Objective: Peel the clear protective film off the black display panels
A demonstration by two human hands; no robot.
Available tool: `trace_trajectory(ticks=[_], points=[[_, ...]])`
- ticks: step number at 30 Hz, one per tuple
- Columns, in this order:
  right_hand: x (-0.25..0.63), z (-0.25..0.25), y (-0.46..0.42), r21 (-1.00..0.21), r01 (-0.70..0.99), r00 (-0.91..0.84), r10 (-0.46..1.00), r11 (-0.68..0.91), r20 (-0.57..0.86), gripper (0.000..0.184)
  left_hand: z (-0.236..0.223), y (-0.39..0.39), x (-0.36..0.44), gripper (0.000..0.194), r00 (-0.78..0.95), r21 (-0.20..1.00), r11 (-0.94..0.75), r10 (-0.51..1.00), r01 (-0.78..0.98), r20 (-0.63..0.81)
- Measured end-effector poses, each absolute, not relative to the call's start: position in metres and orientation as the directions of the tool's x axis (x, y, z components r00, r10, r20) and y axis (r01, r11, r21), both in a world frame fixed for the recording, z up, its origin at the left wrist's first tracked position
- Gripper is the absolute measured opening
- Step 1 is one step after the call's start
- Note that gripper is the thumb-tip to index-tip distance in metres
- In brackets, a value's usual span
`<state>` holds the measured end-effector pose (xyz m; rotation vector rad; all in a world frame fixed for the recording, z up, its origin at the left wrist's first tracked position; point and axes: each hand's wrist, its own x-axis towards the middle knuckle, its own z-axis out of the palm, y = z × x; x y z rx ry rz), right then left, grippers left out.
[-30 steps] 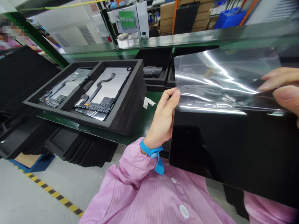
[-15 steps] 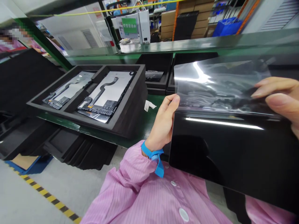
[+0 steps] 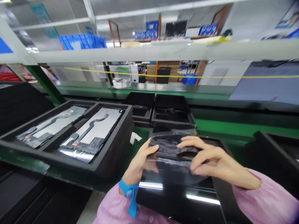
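A glossy black display panel [image 3: 177, 189] is tilted in front of me, with a clear plastic film [image 3: 171, 137] over its far part. My left hand [image 3: 142, 157] grips the panel's left edge, thumb on top and the other fingers underneath. Over the film is my right hand [image 3: 203, 155], its fingers bent and its thumb and forefinger close together on the film's near edge. To the left, a black foam tray [image 3: 127, 124] holds two display assemblies; the nearer display assembly [image 3: 94, 129] shows a silver back and a dark ribbon cable.
Behind the panel stand two black boxes [image 3: 161, 119] with film-like sheets inside. A scrap of white paper [image 3: 135, 137] lies on the green bench beside the foam tray. Another black tray [image 3: 275, 149] is at the right. A white beam [image 3: 144, 55] crosses above the bench.
The view has tilted up. The panel and both hands now appear lower and further left, over the bench. The film, raised before, now lies closer to the panel.
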<state>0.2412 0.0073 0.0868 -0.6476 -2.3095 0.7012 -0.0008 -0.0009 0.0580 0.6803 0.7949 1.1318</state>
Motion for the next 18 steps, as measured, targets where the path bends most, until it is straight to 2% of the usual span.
trace_trajectory(ticks=[2, 5, 7, 8, 10, 12, 14, 16, 18], points=[[0.243, 0.091, 0.011, -0.533, 0.342, -0.768, 0.557, 0.774, 0.316, 0.018, 0.055, 0.000, -0.003, 0.039, 0.243, 0.803, 0.283, 0.954, -0.524, -0.178], [0.245, 0.106, 0.019, -0.270, 0.407, -0.879, 0.454, 0.873, 0.144, 0.007, 0.044, -0.001, -0.004, 0.060, 0.204, 0.764, 0.269, 0.962, -0.586, -0.181], [0.249, 0.128, 0.033, -0.180, 0.387, -0.902, 0.412, 0.904, 0.130, 0.017, 0.036, 0.000, -0.006, 0.071, 0.103, 0.760, 0.246, 0.967, -0.601, -0.232], [0.252, 0.143, 0.043, -0.171, 0.389, -0.891, 0.417, 0.905, 0.178, 0.020, 0.031, 0.000, -0.007, 0.075, 0.039, 0.773, 0.232, 0.965, -0.590, -0.259], [0.259, 0.180, 0.071, -0.172, 0.460, -0.788, 0.489, 0.871, 0.374, 0.021, 0.023, 0.004, -0.008, 0.079, -0.072, 0.814, 0.191, 0.959, -0.549, -0.274], [0.268, 0.223, 0.107, -0.140, 0.603, -0.546, 0.534, 0.786, 0.645, 0.018, 0.014, 0.012, -0.009, 0.080, -0.146, 0.853, 0.098, 0.969, -0.512, -0.200], [0.278, 0.263, 0.146, -0.130, 0.735, -0.296, 0.488, 0.665, 0.821, 0.023, 0.005, 0.021, -0.011, 0.080, -0.192, 0.873, -0.005, 0.976, -0.488, -0.102], [0.290, 0.295, 0.185, -0.116, 0.815, -0.191, 0.453, 0.567, 0.871, 0.040, -0.003, 0.030, -0.014, 0.077, -0.227, 0.883, -0.038, 0.971, -0.468, -0.079], [0.301, 0.316, 0.219, -0.115, 0.858, -0.173, 0.493, 0.500, 0.852, 0.043, -0.007, 0.036, -0.017, 0.073, -0.258, 0.902, -0.025, 0.961, -0.431, -0.096]])
